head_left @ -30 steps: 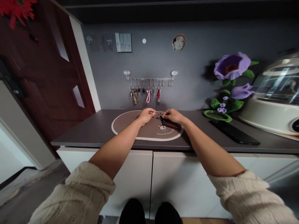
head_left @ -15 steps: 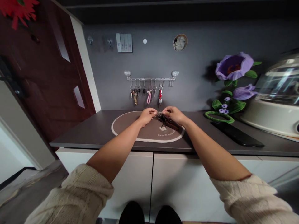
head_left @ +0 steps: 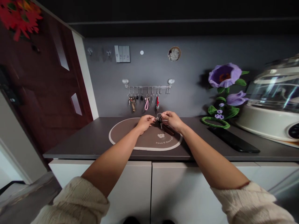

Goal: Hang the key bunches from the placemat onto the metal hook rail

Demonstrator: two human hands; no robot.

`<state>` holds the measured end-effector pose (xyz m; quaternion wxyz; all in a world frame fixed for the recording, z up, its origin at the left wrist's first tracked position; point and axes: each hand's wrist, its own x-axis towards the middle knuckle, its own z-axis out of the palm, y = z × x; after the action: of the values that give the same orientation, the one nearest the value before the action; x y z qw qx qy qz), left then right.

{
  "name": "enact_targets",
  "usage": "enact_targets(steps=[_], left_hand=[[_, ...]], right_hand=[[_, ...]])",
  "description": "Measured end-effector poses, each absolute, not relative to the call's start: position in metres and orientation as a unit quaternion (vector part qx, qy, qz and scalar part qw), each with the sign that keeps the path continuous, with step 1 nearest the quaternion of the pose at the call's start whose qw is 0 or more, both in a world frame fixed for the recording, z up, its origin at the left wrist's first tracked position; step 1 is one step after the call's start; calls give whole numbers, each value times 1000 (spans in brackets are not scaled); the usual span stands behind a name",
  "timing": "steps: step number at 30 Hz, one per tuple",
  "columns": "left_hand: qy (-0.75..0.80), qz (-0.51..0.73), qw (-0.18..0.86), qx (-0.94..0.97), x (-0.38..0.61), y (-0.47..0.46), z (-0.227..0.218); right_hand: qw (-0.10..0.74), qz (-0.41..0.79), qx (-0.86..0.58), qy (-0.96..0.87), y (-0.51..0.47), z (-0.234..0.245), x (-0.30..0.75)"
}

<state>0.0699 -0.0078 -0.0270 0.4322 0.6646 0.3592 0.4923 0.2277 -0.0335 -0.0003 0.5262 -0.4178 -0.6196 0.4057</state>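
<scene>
left hand (head_left: 145, 122) and right hand (head_left: 172, 120) pinch one key ring (head_left: 159, 117), apparently steadying it. it hangs above the mat (head_left: 130, 140).

Counted: two hands, left hand (head_left: 144, 122) and right hand (head_left: 172, 120); one key bunch (head_left: 161, 120), pinched by both; one oval mat (head_left: 130, 137); one wall rail (head_left: 147, 86) on two suction cups (head_left: 125, 81); hung keys (head_left: 146, 102) were too small to count; two purple flowers (head_left: 224, 74); two cabinet doors (head_left: 182, 194); one flat black device (head_left: 233, 141)

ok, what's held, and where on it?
A key bunch, pinched at its metal ring by the left hand and right hand; its brown strap hangs over the oval mat.
</scene>
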Motion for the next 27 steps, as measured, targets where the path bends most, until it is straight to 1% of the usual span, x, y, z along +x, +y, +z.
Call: enact_targets(steps=[8,18,27], left_hand=[[354,491,440,664,70,-6,-29],[354,488,446,661,72,-9,-27],[354,500,448,651,74,-11,-26]], right_hand=[[538,421,-425,-594,-35,2,226],[575,454,-386,-561,-45,10,223],[590,439,-386,-557,-41,21,229]])
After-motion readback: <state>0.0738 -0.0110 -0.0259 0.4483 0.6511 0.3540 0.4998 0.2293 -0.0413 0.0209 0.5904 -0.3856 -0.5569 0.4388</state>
